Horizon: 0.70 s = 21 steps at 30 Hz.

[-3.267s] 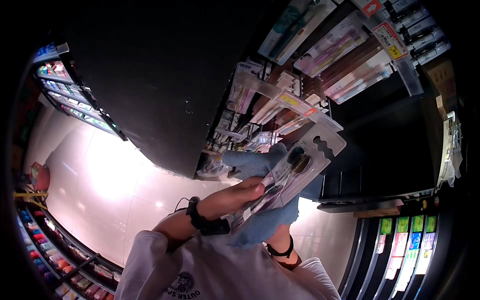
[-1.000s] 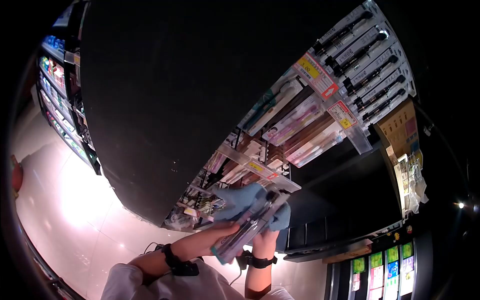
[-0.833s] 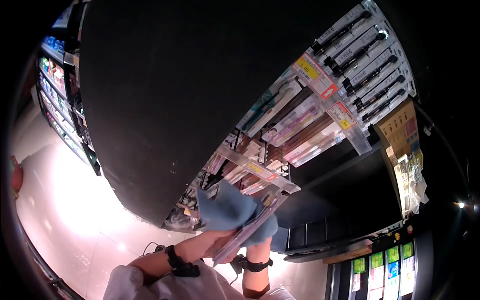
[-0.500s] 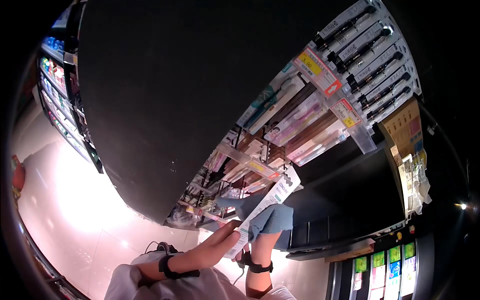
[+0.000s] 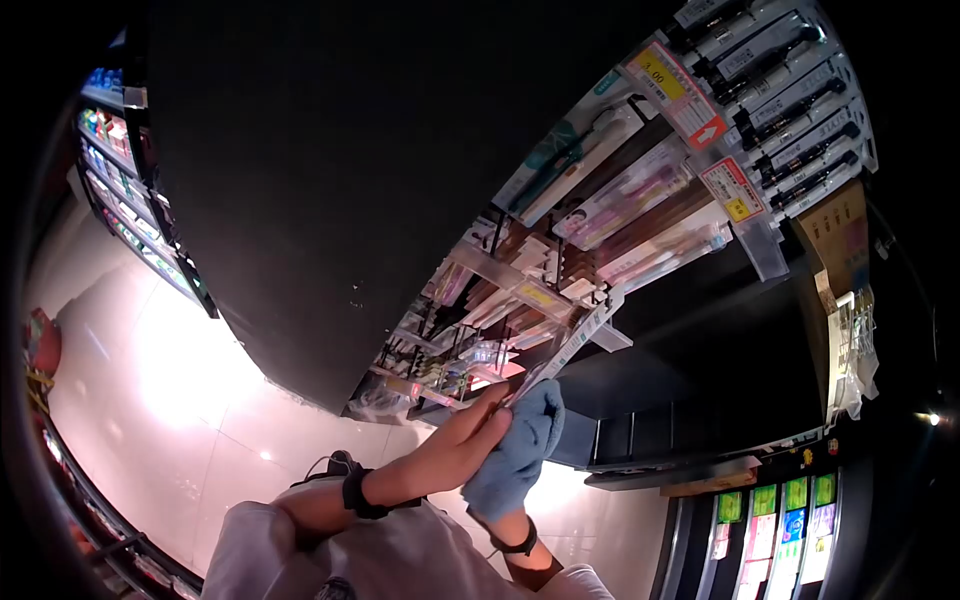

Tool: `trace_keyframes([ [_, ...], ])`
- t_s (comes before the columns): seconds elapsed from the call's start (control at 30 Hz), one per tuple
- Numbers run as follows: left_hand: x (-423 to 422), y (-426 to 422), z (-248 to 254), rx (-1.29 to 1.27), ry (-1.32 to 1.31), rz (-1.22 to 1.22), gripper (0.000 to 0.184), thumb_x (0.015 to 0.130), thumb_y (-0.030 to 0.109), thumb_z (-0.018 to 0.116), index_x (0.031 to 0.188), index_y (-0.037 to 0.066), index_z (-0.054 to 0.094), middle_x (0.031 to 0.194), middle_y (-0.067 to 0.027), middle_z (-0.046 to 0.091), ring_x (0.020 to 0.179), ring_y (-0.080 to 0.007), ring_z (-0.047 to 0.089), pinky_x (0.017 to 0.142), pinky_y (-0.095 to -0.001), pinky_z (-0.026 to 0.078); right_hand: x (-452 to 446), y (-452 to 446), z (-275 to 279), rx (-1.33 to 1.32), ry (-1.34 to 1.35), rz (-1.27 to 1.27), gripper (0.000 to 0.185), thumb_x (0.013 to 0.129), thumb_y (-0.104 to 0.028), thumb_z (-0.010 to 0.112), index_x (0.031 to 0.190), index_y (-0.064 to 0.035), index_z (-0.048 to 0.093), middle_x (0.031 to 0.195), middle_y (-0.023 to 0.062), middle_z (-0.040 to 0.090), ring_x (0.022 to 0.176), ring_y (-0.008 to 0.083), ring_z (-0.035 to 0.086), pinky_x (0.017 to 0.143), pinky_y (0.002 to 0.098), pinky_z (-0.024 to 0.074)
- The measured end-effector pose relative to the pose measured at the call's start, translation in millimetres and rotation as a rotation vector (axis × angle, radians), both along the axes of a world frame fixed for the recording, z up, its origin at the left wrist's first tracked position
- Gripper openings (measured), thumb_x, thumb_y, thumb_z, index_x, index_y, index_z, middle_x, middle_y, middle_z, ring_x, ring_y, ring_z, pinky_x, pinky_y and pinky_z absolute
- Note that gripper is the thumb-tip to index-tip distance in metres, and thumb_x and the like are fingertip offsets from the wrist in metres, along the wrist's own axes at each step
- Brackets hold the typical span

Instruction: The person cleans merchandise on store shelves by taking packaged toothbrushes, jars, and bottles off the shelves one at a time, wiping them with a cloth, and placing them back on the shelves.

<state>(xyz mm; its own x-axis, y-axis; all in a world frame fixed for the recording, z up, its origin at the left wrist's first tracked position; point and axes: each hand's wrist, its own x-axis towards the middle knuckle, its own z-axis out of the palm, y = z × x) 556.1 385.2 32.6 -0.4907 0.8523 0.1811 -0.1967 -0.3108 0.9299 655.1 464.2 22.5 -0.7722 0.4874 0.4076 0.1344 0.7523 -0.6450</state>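
The left hand [image 5: 460, 455] has its fingers closed on the lower end of the toothbrush pack [image 5: 568, 348]; half a second ago this pack showed its broad white printed face, and now it is turned almost edge-on, its upper end in front of the shelf price strip [image 5: 537, 293]; the blue cloth [image 5: 522, 435], which showed on both sides of the pack, is now bunched below it; the right hand [image 5: 503, 523] is mostly covered by this cloth (so I cannot tell its grip).
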Motion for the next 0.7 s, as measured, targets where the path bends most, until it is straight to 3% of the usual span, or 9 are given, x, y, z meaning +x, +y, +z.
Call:
trace_keyframes([
  [0.03,4,1,-4,0.006,0.025,-0.019,0.048,0.105,0.023,0.040,0.147,0.002,0.030,0.130,-0.0147,0.054,0.116,-0.0192,0.051,0.101,-0.0311,0.038,-3,1,2,0.101,0.084,-0.074,0.044,0.094,-0.015,0.053,0.135,-0.0015,0.049,0.133,0.0159,0.051,0.121,0.0304,0.049,0.103,0.0373,0.0382],
  [0.23,16,2,-5,-0.102,0.037,-0.245,0.049,0.102,0.017,0.045,0.144,-0.001,0.030,0.125,-0.0195,0.054,0.112,-0.0249,0.055,0.098,-0.0332,0.042,0,38,1,-0.651,0.242,-0.145,0.026,0.096,-0.012,0.054,0.119,-0.0018,0.053,0.100,0.0045,0.060,0.087,0.0150,0.057,0.073,0.0273,0.0504],
  [0.3,11,11,-16,0.028,0.255,0.089,0.048,0.100,0.019,0.049,0.141,-0.001,0.035,0.109,-0.0221,0.059,0.088,-0.0293,0.061,0.082,-0.0361,0.047,-11,26,-8,-0.116,0.104,-0.259,0.026,0.097,-0.014,0.051,0.120,-0.0006,0.054,0.105,0.0065,0.061,0.092,0.0192,0.059,0.079,0.0311,0.0501],
  [0.33,6,16,-17,0.077,0.244,0.182,0.046,0.099,0.018,0.050,0.139,-0.001,0.037,0.104,-0.0228,0.060,0.089,-0.0306,0.062,0.081,-0.0357,0.048,-3,40,-54,-0.298,0.334,-0.269,0.038,0.098,-0.021,0.055,0.129,0.0015,0.050,0.119,0.0073,0.057,0.101,0.0168,0.056,0.086,0.0307,0.0488],
  [0.4,-2,11,-16,-0.040,0.256,0.193,0.049,0.097,0.019,0.053,0.141,0.003,0.038,0.107,-0.0245,0.060,0.094,-0.0374,0.062,0.082,-0.0405,0.049,-23,6,10,-0.017,0.076,-0.224,0.038,0.096,-0.014,0.051,0.131,0.0012,0.052,0.123,0.0128,0.060,0.114,0.0274,0.056,0.099,0.0365,0.0427],
  [0.53,9,11,-26,-0.207,0.845,0.440,0.068,0.087,0.028,0.065,0.148,0.017,0.038,0.104,-0.0193,0.055,0.086,-0.0392,0.058,0.076,-0.0470,0.047,-20,25,44,-0.263,0.059,-0.225,0.027,0.099,-0.009,0.047,0.123,0.0010,0.056,0.117,0.0111,0.062,0.108,0.0189,0.058,0.090,0.0292,0.0457],
  [0.57,10,9,-17,-0.297,1.031,0.484,0.069,0.082,0.025,0.068,0.146,0.017,0.044,0.101,-0.0139,0.051,0.085,-0.0337,0.055,0.078,-0.0443,0.045,-10,37,4,-0.882,0.528,-0.071,0.024,0.100,-0.007,0.046,0.122,-0.0006,0.055,0.117,0.0087,0.061,0.106,0.0183,0.058,0.089,0.0283,0.0474],
  [0.6,13,10,-5,-0.353,1.126,0.519,0.068,0.080,0.026,0.069,0.144,0.017,0.047,0.101,-0.0125,0.050,0.085,-0.0319,0.054,0.078,-0.0435,0.045,2,59,-16,-0.473,0.338,-0.024,0.024,0.098,-0.009,0.050,0.121,-0.0021,0.055,0.115,0.0073,0.061,0.103,0.0185,0.059,0.089,0.0298,0.0488],
  [0.7,10,15,27,-0.330,1.240,0.539,0.063,0.080,0.027,0.070,0.139,0.016,0.052,0.102,-0.0114,0.049,0.085,-0.0296,0.054,0.079,-0.0419,0.045,-11,60,19,-1.260,0.624,-0.202,0.020,0.095,-0.010,0.053,0.115,-0.0063,0.055,0.110,0.0059,0.059,0.098,0.0164,0.060,0.082,0.0312,0.0514],
])
